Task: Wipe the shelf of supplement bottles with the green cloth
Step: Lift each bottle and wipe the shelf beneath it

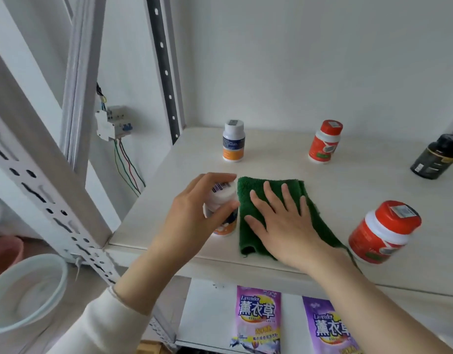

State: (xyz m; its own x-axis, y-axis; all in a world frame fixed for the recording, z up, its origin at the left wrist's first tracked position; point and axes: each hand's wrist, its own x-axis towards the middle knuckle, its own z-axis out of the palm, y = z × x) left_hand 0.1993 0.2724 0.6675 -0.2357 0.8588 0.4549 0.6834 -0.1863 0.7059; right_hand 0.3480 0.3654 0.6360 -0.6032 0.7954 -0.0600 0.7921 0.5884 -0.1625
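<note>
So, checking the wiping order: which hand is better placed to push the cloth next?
Right hand: it lies flat on the green cloth, while the left hand grips a white bottle.

The pale shelf bears a green cloth (folded, near the front) with supplement bottles around it

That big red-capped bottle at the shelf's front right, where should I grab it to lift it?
Grip the big red-capped bottle round its body just under the wide cap, coming from the front. It stands upright near the shelf edge, round-sided, with the green cloth close on its left.
</note>
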